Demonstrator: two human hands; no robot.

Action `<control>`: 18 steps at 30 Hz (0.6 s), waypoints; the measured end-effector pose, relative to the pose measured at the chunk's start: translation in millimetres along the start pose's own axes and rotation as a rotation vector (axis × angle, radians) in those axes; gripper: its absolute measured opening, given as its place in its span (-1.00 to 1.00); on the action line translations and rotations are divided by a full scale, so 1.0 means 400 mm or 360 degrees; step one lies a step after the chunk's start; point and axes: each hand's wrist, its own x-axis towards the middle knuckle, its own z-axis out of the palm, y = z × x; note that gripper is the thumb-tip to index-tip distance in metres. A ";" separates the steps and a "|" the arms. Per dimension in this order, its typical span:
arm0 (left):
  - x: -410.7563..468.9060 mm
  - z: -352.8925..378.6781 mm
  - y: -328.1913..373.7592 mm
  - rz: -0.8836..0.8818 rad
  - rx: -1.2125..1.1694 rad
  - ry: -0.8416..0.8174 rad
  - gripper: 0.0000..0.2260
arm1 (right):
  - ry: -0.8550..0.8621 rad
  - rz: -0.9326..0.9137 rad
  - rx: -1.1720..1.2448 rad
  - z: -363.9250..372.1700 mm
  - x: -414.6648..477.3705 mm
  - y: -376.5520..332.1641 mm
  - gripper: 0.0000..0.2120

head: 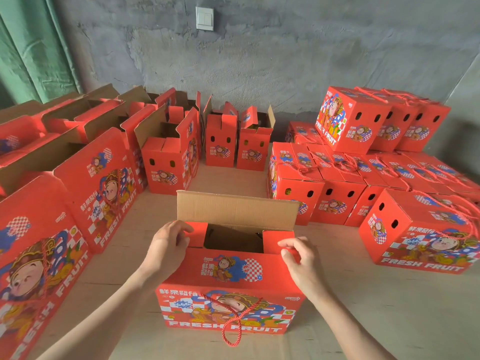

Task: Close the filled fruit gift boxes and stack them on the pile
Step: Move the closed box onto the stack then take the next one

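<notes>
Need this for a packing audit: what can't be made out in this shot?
1. Fruit inside the front box: head view, interior dark, screened by the side flaps that the left hand and right hand pinch.
2. Pile size: cut off by the right edge.
3. Open boxes at left: cut off by the left edge.

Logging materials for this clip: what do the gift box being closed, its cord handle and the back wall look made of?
The gift box looks like corrugated cardboard: its raised flap shows a plain brown, ribbed inner face, the outside printed red. The cord handle is twisted red rope, fibre unclear. The wall seems rough grey cement or plaster, matt and patchy.
</notes>
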 end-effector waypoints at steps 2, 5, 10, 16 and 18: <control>-0.001 0.009 -0.015 -0.0106 0.0060 0.0102 -0.74 | -0.0013 -0.0055 -0.0041 -0.003 0.003 0.000 -0.85; 0.008 0.008 -0.032 -0.0375 0.0007 -0.0019 -0.49 | -0.0033 0.0012 -0.0043 0.002 0.005 -0.002 -0.84; 0.030 -0.014 -0.038 -0.0664 -0.0622 -0.0394 -0.68 | -0.0148 0.0522 0.0332 -0.004 0.020 0.008 -0.36; 0.015 -0.010 -0.050 -0.0689 -0.1121 -0.0428 -0.41 | -0.0392 0.0728 0.0904 0.006 0.054 0.028 -0.15; 0.007 -0.003 -0.056 -0.0506 -0.1135 -0.0328 -0.24 | -0.0329 0.0674 0.0936 0.007 0.048 0.040 -0.29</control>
